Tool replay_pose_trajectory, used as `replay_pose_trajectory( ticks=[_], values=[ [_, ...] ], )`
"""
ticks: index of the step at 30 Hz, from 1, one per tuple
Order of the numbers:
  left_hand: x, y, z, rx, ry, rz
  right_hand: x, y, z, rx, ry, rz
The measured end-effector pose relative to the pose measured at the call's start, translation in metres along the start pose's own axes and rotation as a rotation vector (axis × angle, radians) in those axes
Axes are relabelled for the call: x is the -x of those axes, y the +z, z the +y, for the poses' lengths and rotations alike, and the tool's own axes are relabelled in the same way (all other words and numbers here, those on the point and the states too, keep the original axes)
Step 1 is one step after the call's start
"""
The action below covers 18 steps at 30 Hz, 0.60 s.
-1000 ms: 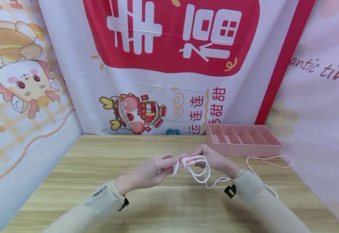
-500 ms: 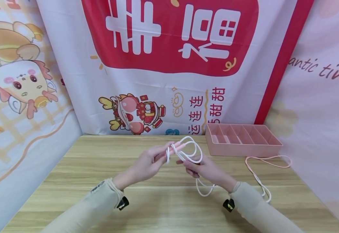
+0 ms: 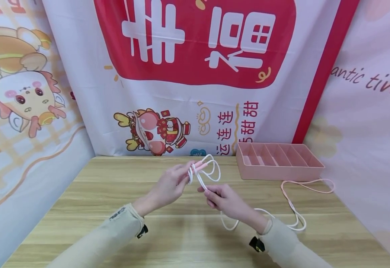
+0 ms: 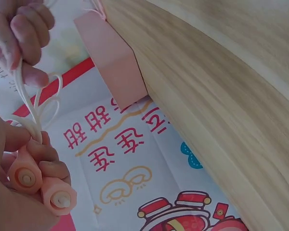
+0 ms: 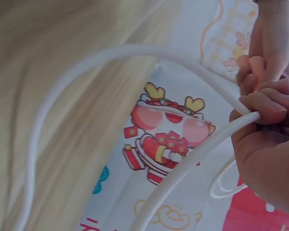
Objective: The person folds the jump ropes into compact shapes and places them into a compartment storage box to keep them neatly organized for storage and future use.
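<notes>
Wooden tabletop (image 3: 188,240) below, pink handles (image 4: 59,188) lie within the left fingers (image 4: 54,169).

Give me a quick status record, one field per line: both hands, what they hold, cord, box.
Left hand: grips two pink handles together
Right hand: pinches the white cord
Cord at handles: wound around them, loops sticking out beyond
Loose cord: on the table, right side
Pink box: back right, open-topped, divided into compartments

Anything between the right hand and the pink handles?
Only the white cord, which runs from the right hand to the pink handles in the left hand. The pink box stands farther back, to the right.
</notes>
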<state>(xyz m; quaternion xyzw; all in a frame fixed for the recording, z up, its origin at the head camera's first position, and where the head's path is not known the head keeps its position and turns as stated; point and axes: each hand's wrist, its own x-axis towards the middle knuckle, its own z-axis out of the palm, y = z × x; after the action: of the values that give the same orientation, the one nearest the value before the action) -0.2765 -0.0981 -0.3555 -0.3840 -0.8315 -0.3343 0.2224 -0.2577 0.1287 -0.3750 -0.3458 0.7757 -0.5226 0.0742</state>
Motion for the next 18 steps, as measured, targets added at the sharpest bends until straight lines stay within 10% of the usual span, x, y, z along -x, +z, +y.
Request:
replay_pose_trajectory(
  ticks=[12,18],
  values=[
    [0.008,0.001,-0.001,-0.077,-0.008,-0.075,0.002,0.0,-0.015,0.255,-0.076,-0.034],
    [0.01,-0.002,-0.002,-0.175,0.006,-0.197,0.005,-0.006,-0.022,0.69,-0.295,-0.018]
  ],
)
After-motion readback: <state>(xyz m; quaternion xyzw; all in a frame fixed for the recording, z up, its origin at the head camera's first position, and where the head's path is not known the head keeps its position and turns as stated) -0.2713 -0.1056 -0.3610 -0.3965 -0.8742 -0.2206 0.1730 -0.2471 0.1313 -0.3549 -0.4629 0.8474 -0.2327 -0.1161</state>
